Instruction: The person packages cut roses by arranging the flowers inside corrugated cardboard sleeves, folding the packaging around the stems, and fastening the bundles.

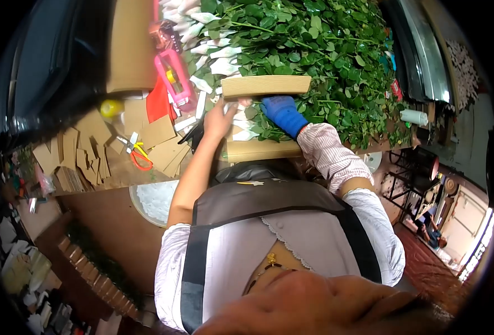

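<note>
My bare left hand (219, 121) is at the left end of a standing strip of corrugated cardboard (266, 85), fingers curled among white-sleeved flower buds (245, 135). What it grips is blurred and partly hidden. My right hand (283, 114), in a blue glove, reaches under the strip's right part onto green leaves; its fingertips are hidden behind the cardboard. A second cardboard band (264, 151) lies along the table's front edge, just before my apron. Leafy rose-like stems (314, 50) are piled beyond, their heads in white sleeves pointing left.
A pink tape dispenser (174, 81) and red-yellow scissors (138, 151) lie to the left, near cut cardboard pieces (85, 151) and a yellow tape roll (111, 108). Dark plastic sheeting (40, 67) fills the far left. A pale roll (413, 117) sits at the right table edge.
</note>
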Action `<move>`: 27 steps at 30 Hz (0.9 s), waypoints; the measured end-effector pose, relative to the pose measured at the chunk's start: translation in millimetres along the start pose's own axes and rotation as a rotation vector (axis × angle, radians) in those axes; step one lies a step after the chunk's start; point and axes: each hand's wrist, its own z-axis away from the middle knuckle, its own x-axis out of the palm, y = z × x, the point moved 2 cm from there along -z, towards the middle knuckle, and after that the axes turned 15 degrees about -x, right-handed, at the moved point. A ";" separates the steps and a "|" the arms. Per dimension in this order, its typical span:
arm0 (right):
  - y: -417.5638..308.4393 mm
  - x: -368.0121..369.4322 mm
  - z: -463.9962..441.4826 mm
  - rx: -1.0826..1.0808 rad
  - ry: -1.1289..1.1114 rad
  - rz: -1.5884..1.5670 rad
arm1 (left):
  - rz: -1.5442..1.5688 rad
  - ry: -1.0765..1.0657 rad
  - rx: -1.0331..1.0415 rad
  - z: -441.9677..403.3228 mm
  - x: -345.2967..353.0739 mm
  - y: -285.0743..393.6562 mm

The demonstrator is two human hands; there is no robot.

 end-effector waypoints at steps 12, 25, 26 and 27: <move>4.2 -16.3 14.6 -0.119 0.029 -0.141 | 0.695 0.011 0.067 20.4 -32.3 -40.5; -7.6 -23.1 24.2 -0.039 0.016 -0.125 | 0.472 0.000 0.062 27.2 -54.2 -45.7; -9.4 -36.2 33.0 -0.065 0.062 -0.130 | 0.440 -0.078 -0.047 35.3 -60.6 -46.5; -15.3 -50.7 39.8 -0.051 0.085 -0.193 | 0.327 -0.104 -0.077 31.6 -55.5 -57.6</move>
